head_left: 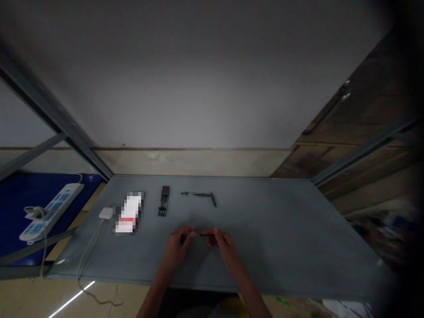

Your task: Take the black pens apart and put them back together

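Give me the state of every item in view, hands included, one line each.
Left hand, fingers curled, grip unclear
Right hand, pinching a slim dark rod
Grouped slim dark rods, lying side by side
Separate slim dark pieces, laid in a bent line
White plastic rounded block, cable attached
White plastic power strip, plug inserted
Pixelated rectangular item, lying flat

On a grey table (pixel 281 234), we see a small group of dark pens (pixel 163 201) lying side by side, left of the middle and toward the far edge. To their right we find thin dark pen parts (pixel 200 194) strung in a line, a short piece (pixel 213 201) slanting off the right end. Farther left, we spot a mostly white oblong item (pixel 129 214), blurred into blocks, just beside a white charger (pixel 106 213) trailing a pale cord (pixel 88 245) over the near edge.
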`<act>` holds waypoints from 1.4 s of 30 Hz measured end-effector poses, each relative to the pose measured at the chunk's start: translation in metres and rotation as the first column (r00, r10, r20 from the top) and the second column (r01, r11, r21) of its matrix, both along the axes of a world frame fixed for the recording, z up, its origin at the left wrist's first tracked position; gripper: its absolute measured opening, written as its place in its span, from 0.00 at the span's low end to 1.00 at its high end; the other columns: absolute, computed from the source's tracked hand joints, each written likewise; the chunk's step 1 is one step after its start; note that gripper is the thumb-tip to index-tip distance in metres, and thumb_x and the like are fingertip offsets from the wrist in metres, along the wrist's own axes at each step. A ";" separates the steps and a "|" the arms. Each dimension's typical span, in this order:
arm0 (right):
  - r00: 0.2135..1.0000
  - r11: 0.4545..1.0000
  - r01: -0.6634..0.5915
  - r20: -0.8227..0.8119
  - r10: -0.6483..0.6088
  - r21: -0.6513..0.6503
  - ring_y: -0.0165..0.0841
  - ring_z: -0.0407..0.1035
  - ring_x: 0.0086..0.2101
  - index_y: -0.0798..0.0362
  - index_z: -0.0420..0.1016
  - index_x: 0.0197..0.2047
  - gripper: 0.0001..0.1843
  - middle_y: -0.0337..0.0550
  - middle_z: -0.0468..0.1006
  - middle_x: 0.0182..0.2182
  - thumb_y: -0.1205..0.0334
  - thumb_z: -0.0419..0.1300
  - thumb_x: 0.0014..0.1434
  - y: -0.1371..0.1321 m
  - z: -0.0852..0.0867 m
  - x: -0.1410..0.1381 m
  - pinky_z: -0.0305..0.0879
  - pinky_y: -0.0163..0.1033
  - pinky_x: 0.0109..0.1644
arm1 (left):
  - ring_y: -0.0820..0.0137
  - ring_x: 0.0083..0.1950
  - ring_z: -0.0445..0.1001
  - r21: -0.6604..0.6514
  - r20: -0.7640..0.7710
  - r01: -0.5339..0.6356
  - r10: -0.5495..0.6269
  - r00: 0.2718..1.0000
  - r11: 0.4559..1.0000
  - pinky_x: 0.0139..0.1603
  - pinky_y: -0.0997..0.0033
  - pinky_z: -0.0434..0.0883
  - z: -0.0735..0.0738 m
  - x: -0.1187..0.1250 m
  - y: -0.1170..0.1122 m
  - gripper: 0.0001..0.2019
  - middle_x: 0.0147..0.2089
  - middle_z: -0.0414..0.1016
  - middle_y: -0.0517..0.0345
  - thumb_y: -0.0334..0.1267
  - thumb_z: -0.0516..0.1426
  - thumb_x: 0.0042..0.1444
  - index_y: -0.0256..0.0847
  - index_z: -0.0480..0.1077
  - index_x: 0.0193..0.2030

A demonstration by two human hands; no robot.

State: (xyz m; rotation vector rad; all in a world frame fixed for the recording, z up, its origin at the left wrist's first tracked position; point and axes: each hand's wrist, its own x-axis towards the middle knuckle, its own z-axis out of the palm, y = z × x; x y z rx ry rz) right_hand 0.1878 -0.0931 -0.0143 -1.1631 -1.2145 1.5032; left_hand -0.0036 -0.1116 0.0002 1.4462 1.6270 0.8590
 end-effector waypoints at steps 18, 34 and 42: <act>0.997 0.998 -0.051 -0.050 0.053 0.041 0.35 0.67 0.28 0.52 0.81 0.36 0.26 0.43 0.75 0.25 0.43 0.50 0.66 -0.001 0.000 -0.001 0.61 0.39 0.33 | 0.74 0.23 0.58 -0.019 0.068 0.042 -0.040 0.997 0.999 0.26 0.72 0.56 -0.005 -0.001 0.000 0.18 0.21 0.62 0.66 0.52 0.54 0.58 0.41 0.75 0.43; 0.999 0.995 -0.036 0.033 0.033 0.096 0.36 0.67 0.30 0.51 0.81 0.29 0.28 0.43 0.75 0.26 0.41 0.50 0.65 0.000 0.002 0.000 0.62 0.40 0.36 | 0.63 0.40 0.76 0.009 0.025 0.046 -0.046 0.999 0.999 0.43 0.67 0.69 -0.002 0.000 0.001 0.18 0.37 0.81 0.53 0.50 0.51 0.60 0.42 0.77 0.37; 0.999 1.000 -0.027 0.023 0.026 0.014 0.32 0.61 0.24 0.52 0.82 0.38 0.27 0.38 0.67 0.20 0.39 0.51 0.64 0.000 0.005 -0.003 0.56 0.38 0.30 | 0.70 0.27 0.68 0.003 0.040 0.048 -0.048 0.998 0.999 0.31 0.71 0.63 -0.001 -0.001 0.000 0.16 0.28 0.75 0.59 0.47 0.53 0.59 0.40 0.76 0.43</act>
